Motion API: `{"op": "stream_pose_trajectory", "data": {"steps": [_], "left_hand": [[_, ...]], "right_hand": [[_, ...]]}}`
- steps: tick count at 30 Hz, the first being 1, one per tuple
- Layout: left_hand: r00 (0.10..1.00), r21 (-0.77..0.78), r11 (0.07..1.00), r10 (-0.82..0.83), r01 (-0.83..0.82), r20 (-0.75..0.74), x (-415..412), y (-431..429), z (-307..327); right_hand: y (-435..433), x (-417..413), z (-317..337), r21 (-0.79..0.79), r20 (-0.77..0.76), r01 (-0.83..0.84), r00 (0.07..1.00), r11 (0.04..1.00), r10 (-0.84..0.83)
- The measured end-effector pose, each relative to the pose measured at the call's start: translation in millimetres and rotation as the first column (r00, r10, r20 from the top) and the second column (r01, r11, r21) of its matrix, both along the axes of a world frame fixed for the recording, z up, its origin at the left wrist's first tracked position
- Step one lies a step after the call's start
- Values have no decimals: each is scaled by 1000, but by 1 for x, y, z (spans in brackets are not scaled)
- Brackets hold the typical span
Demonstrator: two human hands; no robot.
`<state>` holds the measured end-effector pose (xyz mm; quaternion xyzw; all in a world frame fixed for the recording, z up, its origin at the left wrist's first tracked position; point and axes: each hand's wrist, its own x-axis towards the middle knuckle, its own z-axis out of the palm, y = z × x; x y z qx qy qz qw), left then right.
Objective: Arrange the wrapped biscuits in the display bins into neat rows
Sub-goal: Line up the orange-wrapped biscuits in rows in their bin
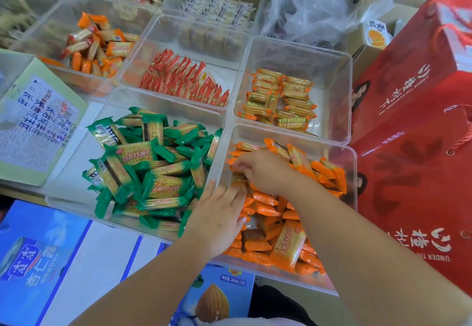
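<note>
- Head view: the orange-wrapped biscuits (288,244) were seen jumbled in the near right bin (353,162), some flat and some on edge, with no row yet formed. Both hands were reached into that bin by its left wall.
- The left hand (219,213) was laid over the left wall with its fingers fairly straight and close together. The fingertips rested on packs just inside, and nothing was seen gripped.
- The right hand (263,169) was held further back in the bin, its fingers curled down round orange-wrapped biscuits beside the wall. How many packs were pinched could not be told, as they were hidden by the fingers.
- The step in hand was judged to be the start of a first row along the left wall. It would be done well if packs were stood on their long edges, printed faces turned one way, and pressed against the wall. The left hand could be used as a stop so that the row was not toppled.
- Packs were best drawn from the loose heap a few at a time, since the slick wrappers were judged likely to slide and fan out.
- The green-wrapped biscuits (153,167) in the bin just to the left were equally jumbled. The red-wrapped biscuits (184,80) further back were stood in rows, a pattern that could be copied.
</note>
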<state>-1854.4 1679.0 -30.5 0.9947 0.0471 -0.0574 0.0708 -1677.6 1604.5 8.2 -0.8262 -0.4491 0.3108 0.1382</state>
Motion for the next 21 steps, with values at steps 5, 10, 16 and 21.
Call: {"op": "stream_pose_trajectory", "data": {"steps": [5,10,16,21], "left_hand": [[999,-11,1000,-29,29,-23,0,0,1],[1000,-40,999,-11,11,-6,-2,2,1],[1000,-30,999,22,-22,14,-1,0,-1],[999,-30,999,36,-36,-28,0,0,0]], "right_hand": [[28,2,-9,-263,10,-296,951,918,310],[21,6,-18,-456,243,-528,700,716,671],[10,2,-34,-407,446,-513,610,756,655],[7,2,-31,-410,537,-481,561,775,631]]}}
